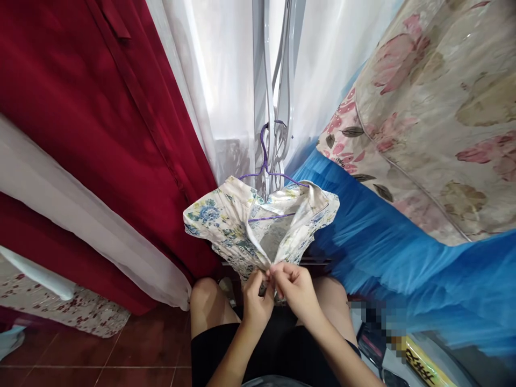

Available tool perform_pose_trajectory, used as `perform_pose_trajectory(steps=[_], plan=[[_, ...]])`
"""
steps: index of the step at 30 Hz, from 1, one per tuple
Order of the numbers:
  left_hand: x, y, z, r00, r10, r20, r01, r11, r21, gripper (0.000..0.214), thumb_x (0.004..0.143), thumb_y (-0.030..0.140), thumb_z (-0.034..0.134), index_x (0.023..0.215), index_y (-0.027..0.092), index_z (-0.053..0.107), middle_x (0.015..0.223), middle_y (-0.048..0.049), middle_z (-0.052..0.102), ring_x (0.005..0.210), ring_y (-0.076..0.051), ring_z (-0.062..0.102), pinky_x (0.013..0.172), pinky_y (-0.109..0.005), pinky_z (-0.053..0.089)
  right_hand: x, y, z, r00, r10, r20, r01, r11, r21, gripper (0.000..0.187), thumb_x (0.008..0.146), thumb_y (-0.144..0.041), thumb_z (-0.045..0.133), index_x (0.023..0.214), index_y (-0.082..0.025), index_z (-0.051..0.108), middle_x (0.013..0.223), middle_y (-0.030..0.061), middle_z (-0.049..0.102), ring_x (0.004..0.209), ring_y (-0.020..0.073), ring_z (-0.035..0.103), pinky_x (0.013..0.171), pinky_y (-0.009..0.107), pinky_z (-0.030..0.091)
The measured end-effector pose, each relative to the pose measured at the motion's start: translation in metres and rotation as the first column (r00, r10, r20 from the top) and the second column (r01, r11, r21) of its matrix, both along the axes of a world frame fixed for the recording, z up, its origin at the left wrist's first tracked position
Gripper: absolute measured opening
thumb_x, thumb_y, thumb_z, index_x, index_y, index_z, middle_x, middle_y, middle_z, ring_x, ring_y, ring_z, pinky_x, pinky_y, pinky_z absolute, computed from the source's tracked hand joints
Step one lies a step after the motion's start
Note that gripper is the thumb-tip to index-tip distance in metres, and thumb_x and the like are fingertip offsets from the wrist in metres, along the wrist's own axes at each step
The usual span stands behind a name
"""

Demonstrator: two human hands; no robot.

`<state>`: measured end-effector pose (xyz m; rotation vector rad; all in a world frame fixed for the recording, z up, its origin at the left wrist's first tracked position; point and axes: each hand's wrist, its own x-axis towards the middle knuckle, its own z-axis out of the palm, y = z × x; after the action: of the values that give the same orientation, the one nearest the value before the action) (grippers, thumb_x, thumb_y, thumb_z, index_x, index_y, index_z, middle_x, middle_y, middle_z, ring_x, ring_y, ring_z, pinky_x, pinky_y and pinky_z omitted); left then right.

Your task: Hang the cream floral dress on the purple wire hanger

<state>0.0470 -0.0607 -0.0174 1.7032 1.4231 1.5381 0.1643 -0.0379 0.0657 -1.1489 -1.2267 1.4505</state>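
Short-sleeved blue-floral garment (226, 215) on purple wire hanger (265, 153), before knees (207, 298); neckline edges gape in a V. Left hand (258, 301), right hand (296, 287): fingers pinching front edges. Red fabric (133, 123) left, blue tulle (387, 252) right, little side room.

The fingers (291, 272) hide part of the front of the garment (215, 215), and what exactly they pinch is unclear. One end of the yellow packet (424, 363) is blurred. The red cloth (108, 123) and the pink-flowered cloth (427, 145) both run past the top edge.
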Motion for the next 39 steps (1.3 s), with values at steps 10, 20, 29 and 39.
perform_pose_trajectory(steps=[10, 20, 29, 39], plan=[[0.009, -0.001, -0.003, 0.989, -0.088, -0.117, 0.079, 0.994, -0.076, 0.022, 0.095, 0.02, 0.057, 0.074, 0.021, 0.052, 0.076, -0.0028, 0.057, 0.074, -0.018, 0.056, 0.071, -0.03, 0.044, -0.016, 0.091, 0.114, 0.991, -0.078, -0.11, 0.112, 0.927, 0.359, 0.039, 0.09, -0.045, 0.066, 0.062, -0.018, 0.065, 0.044, -0.0031, 0.052, 0.043, 0.0093, 0.043, 0.049, 0.025, 0.038], [-0.042, 0.056, 0.122, 0.996, -0.024, -0.084, 0.046, 0.959, 0.281, 0.031, 0.101, 0.028, 0.057, 0.131, 0.02, 0.061, 0.093, -0.0033, 0.07, 0.085, -0.016, 0.066, 0.087, -0.032, 0.052, -0.004, 0.067, 0.104, 0.989, 0.005, -0.146, 0.05, 0.926, 0.373, 0.026, 0.092, -0.035, 0.063, 0.072, -0.019, 0.065, 0.046, -0.0071, 0.047, 0.042, 0.0084, 0.045, 0.049, 0.024, 0.036], [-0.036, 0.085, 0.203, 0.945, 0.054, -0.324, 0.1, 0.892, 0.441, 0.019, 0.102, 0.027, 0.057, 0.092, 0.016, 0.068, 0.076, 0.0005, 0.068, 0.072, -0.012, 0.064, 0.074, -0.025, 0.05, -0.01, 0.067, 0.085, 0.999, -0.043, 0.005, 0.036, 0.883, 0.469, 0.034, 0.097, -0.045, 0.059, 0.074, -0.019, 0.057, 0.053, -0.0058, 0.044, 0.046, 0.0087, 0.037, 0.048, 0.024, 0.026], [-0.168, 0.142, 0.167, 0.655, 0.223, 0.722, -0.494, 0.849, 0.186, 0.035, 0.098, 0.03, 0.06, 0.068, 0.017, 0.049, 0.063, 0.0043, 0.05, 0.06, -0.008, 0.049, 0.066, -0.02, 0.044, 0.0, 0.043, 0.027, 0.975, 0.155, 0.156, -0.203, 0.908, 0.368, 0.038, 0.096, -0.042, 0.056, 0.066, -0.021, 0.048, 0.055, -0.0053, 0.04, 0.051, 0.0098, 0.034, 0.052, 0.025, 0.027]])
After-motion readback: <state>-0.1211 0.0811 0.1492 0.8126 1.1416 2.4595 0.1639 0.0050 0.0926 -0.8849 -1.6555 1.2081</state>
